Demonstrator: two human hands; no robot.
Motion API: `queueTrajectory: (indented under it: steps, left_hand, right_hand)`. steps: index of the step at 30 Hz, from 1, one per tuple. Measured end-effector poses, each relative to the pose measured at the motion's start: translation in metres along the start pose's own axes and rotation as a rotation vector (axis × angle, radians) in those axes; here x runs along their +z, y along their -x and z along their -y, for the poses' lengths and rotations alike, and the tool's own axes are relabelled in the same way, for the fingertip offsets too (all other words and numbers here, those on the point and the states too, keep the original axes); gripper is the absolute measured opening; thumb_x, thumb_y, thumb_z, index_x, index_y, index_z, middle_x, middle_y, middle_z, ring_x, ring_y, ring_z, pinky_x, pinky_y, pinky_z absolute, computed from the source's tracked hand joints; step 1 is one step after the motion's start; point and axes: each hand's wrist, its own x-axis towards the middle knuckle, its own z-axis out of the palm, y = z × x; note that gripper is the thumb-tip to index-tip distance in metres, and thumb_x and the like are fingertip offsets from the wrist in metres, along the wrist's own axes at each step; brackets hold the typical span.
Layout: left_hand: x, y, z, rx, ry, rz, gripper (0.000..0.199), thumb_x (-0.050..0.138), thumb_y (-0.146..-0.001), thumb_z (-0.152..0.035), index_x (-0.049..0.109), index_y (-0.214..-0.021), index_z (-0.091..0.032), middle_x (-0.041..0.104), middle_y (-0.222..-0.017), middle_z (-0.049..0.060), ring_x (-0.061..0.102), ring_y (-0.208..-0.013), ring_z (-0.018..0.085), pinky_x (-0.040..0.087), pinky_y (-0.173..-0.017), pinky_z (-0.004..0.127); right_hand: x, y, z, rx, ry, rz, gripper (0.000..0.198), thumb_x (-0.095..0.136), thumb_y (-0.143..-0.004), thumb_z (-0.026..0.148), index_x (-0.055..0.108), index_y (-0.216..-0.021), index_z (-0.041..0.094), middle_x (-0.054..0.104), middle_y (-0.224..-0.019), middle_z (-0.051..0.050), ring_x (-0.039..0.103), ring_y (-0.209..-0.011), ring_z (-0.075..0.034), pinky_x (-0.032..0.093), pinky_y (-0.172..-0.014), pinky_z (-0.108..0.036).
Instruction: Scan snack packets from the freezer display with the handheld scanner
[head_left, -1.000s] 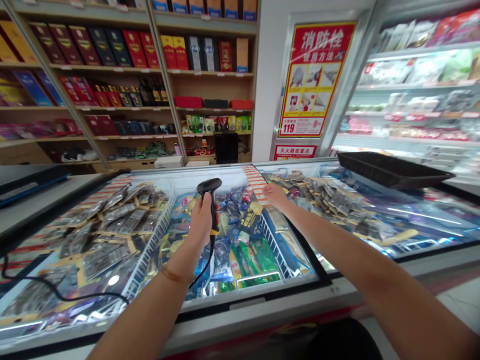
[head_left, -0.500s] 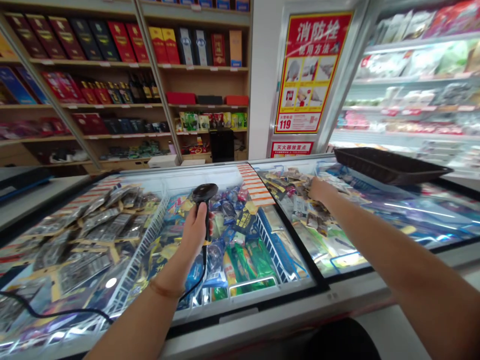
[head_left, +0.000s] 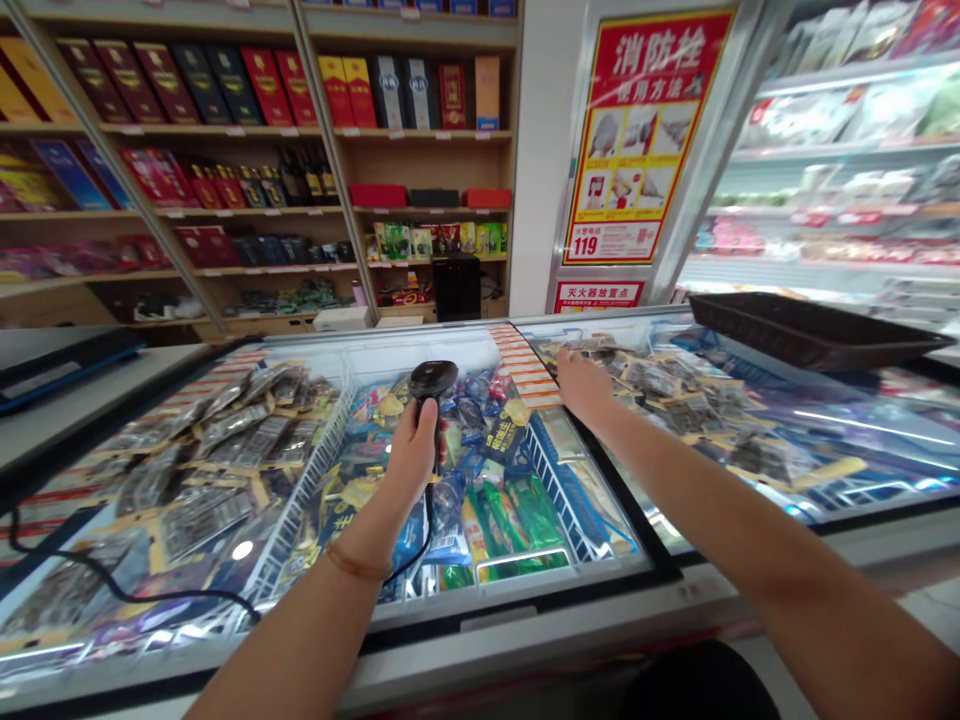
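Note:
My left hand (head_left: 415,447) is wrapped round the grip of a black handheld barcode scanner (head_left: 433,378). Its head is raised over a white wire basket (head_left: 306,478) of bagged goods, blue, yellow and green, seen through the freezer glass. A black cord (head_left: 430,530) hangs from the grip. My right hand (head_left: 583,387) reaches across to the far left part of the right-hand freezer section, beside the black lid frame (head_left: 634,510). Its bent fingers are at the packets there, and their tips are hidden. Clear packets with card backing (head_left: 679,410) lie right of that hand.
More card-backed packets (head_left: 247,440) are heaped on the left. A black plastic tray (head_left: 817,330) rests at the far right of the freezer. Behind stand shelves of boxed bottles (head_left: 240,85), a red fire-hydrant sign (head_left: 645,140) and a lit chiller (head_left: 847,210).
My right hand has moved left over the packets, closer to the black lid frame. The view has swung slightly left. My left hand still holds the scanner in about the same place.

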Motion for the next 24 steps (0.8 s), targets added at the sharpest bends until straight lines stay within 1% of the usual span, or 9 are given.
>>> queueTrajectory:
  steps: [4, 8, 10, 11, 14, 16, 18, 21, 24]
  left_hand:
    - [0.000, 0.001, -0.001, -0.025, -0.019, 0.018, 0.057, 0.065, -0.080, -0.078, 0.049, -0.091, -0.024, 0.060, -0.070, -0.005, 0.050, -0.042, 0.008, 0.039, -0.037, 0.022]
    - [-0.001, 0.001, -0.001, -0.019, -0.021, 0.016, 0.057, 0.064, -0.082, -0.078, 0.048, -0.091, -0.024, 0.061, -0.072, -0.004, 0.050, -0.043, 0.008, 0.039, -0.038, 0.022]
    - [-0.001, 0.001, -0.001, -0.013, -0.014, 0.013, 0.056, 0.064, -0.083, -0.077, 0.048, -0.091, -0.024, 0.061, -0.074, -0.004, 0.050, -0.043, 0.008, 0.039, -0.038, 0.022]
    - [-0.001, 0.001, -0.001, -0.017, -0.014, 0.015, 0.055, 0.064, -0.084, -0.076, 0.048, -0.091, -0.024, 0.061, -0.074, -0.004, 0.050, -0.043, 0.008, 0.039, -0.038, 0.022]
    - [0.001, 0.002, 0.000, -0.033, -0.027, 0.035, 0.053, 0.063, -0.086, -0.075, 0.048, -0.090, -0.024, 0.061, -0.073, -0.004, 0.049, -0.043, 0.008, 0.039, -0.039, 0.021]
    - [0.001, 0.002, 0.000, -0.032, -0.034, 0.047, 0.053, 0.063, -0.087, -0.075, 0.049, -0.089, -0.023, 0.061, -0.072, -0.003, 0.049, -0.043, 0.008, 0.039, -0.039, 0.021]
    - [0.002, 0.002, 0.001, -0.024, -0.032, 0.046, 0.054, 0.063, -0.086, -0.075, 0.049, -0.089, -0.023, 0.061, -0.072, -0.003, 0.049, -0.043, 0.008, 0.039, -0.039, 0.022]
    - [0.001, 0.001, 0.002, -0.018, -0.020, 0.033, 0.055, 0.064, -0.085, -0.076, 0.049, -0.090, -0.023, 0.060, -0.074, -0.003, 0.050, -0.044, 0.008, 0.039, -0.038, 0.022]
    - [0.000, 0.001, 0.001, -0.022, -0.017, 0.030, 0.056, 0.064, -0.084, -0.077, 0.049, -0.090, -0.023, 0.059, -0.073, -0.004, 0.050, -0.044, 0.008, 0.039, -0.038, 0.022]
  right_hand:
    - [0.032, 0.008, 0.058, -0.003, -0.053, 0.159, 0.026, 0.062, -0.090, 0.007, 0.069, -0.115, 0.010, 0.068, -0.121, -0.033, 0.066, -0.122, -0.045, 0.045, -0.104, -0.065]
    - [0.054, 0.004, 0.079, 0.160, -0.189, 0.130, 0.030, 0.079, -0.080, 0.020, 0.076, -0.109, 0.012, 0.069, -0.126, -0.032, 0.056, -0.137, -0.051, 0.038, -0.109, -0.074]
    - [0.052, -0.001, 0.076, 0.206, -0.156, 0.171, 0.047, 0.084, -0.078, 0.037, 0.077, -0.119, 0.016, 0.063, -0.143, -0.029, 0.045, -0.146, -0.052, 0.032, -0.113, -0.077]
    - [0.048, -0.003, 0.074, 0.207, -0.085, 0.245, 0.059, 0.083, -0.078, 0.050, 0.075, -0.126, 0.018, 0.058, -0.151, -0.028, 0.041, -0.150, -0.051, 0.030, -0.114, -0.077]
    - [0.032, -0.013, 0.066, 0.176, 0.186, 0.487, 0.089, 0.052, -0.088, 0.084, 0.069, -0.143, 0.015, 0.047, -0.163, -0.027, 0.035, -0.155, -0.050, 0.028, -0.119, -0.072]
    - [0.025, -0.020, 0.063, 0.164, 0.265, 0.557, 0.093, 0.027, -0.098, 0.081, 0.067, -0.146, 0.012, 0.045, -0.165, -0.025, 0.033, -0.157, -0.047, 0.028, -0.121, -0.067]
    - [0.026, -0.025, 0.063, 0.147, 0.293, 0.575, 0.083, 0.026, -0.104, 0.072, 0.068, -0.146, 0.014, 0.047, -0.165, -0.022, 0.030, -0.159, -0.044, 0.027, -0.123, -0.063]
    - [0.037, -0.030, 0.063, 0.111, 0.309, 0.547, 0.071, 0.055, -0.096, 0.061, 0.066, -0.147, 0.013, 0.049, -0.163, -0.023, 0.031, -0.158, -0.045, 0.028, -0.123, -0.059]
    - [0.048, -0.029, 0.065, 0.167, 0.263, 0.470, 0.088, 0.077, -0.080, 0.052, 0.057, -0.150, 0.004, 0.046, -0.161, -0.031, 0.037, -0.153, -0.047, 0.034, -0.120, -0.054]
